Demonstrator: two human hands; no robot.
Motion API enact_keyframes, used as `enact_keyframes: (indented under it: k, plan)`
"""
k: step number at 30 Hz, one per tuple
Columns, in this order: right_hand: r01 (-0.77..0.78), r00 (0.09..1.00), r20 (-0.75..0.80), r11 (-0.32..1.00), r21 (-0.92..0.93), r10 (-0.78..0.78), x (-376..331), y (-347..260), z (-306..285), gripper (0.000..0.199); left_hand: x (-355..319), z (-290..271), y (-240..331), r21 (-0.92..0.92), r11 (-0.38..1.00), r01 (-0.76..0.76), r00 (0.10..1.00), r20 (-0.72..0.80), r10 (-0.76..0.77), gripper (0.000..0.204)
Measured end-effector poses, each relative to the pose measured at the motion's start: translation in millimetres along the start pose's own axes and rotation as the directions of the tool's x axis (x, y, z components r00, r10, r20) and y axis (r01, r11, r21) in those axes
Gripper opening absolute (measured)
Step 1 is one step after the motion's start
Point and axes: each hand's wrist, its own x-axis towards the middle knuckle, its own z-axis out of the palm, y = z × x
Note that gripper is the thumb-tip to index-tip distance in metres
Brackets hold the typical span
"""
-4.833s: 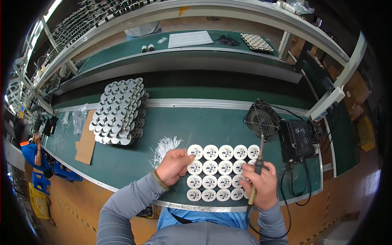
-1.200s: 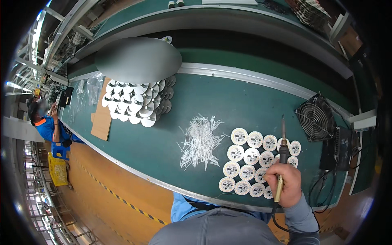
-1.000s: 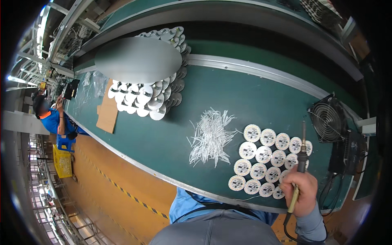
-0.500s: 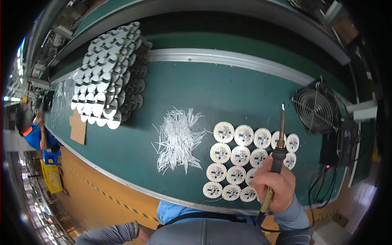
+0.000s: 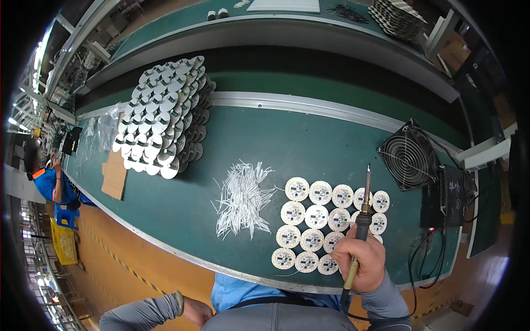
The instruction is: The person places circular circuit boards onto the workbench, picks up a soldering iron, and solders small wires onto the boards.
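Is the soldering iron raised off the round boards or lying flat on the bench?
Raised: the right hand grips the soldering iron by its handle, tip pointing away above the round circuit boards.

head camera, looking down, workbench [image 5: 182,209] near

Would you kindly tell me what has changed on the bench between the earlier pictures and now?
The left hand, which earlier rested on the round white circuit boards, has let go and dropped below the bench edge near the body. The right hand still grips the soldering iron, tip raised over the boards. The pile of white wire pieces, the stacked discs and the fan stayed put.
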Motion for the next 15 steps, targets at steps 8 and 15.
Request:
enact_keyframes:
  k: [8, 15]
  plan:
    - [0.053, 0.993, -0.097, 0.996, -0.072, -0.059, -3.3, -8.9, 11.8, 0.023, -81.6, -27.5, 202.6, 0.664, 0.747, -0.015, 0.665, -0.552, 0.504, 0.010]
    - [0.140, 0.977, -0.148, 0.986, -0.087, -0.152, 5.8, -31.7, 29.3, 0.018, -23.6, -50.3, 292.9, 0.846, 0.494, -0.200, -0.238, -0.531, 0.813, 0.023]
